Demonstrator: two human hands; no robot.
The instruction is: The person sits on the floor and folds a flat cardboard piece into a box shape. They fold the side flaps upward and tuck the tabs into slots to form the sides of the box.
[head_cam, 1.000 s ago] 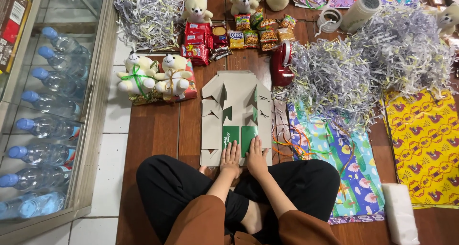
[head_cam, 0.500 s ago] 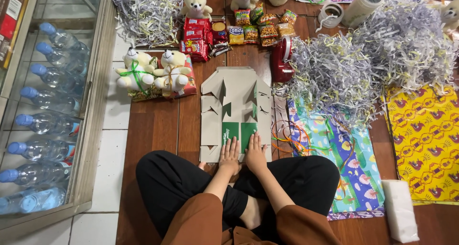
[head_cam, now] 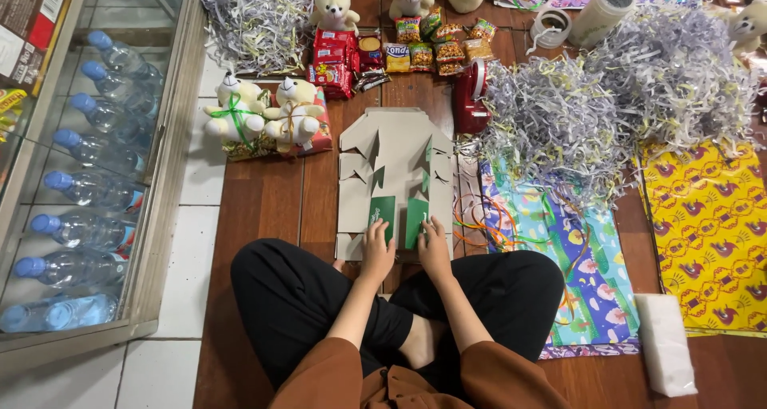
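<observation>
Left hand, right hand: flat, fingers spread, pressing green flaps of unfolded cardboard box on floor, left of shredded paper. Probably light, stiff, creasable; grip by edges.

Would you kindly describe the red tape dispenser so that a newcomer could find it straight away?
Start at the big heap of shredded paper on the wooden floor. At its left edge, just right of the flat cardboard box under both hands, stands the red tape dispenser. It is the only solid, glossy red thing there; the other red things nearby are flat snack packets.
</observation>
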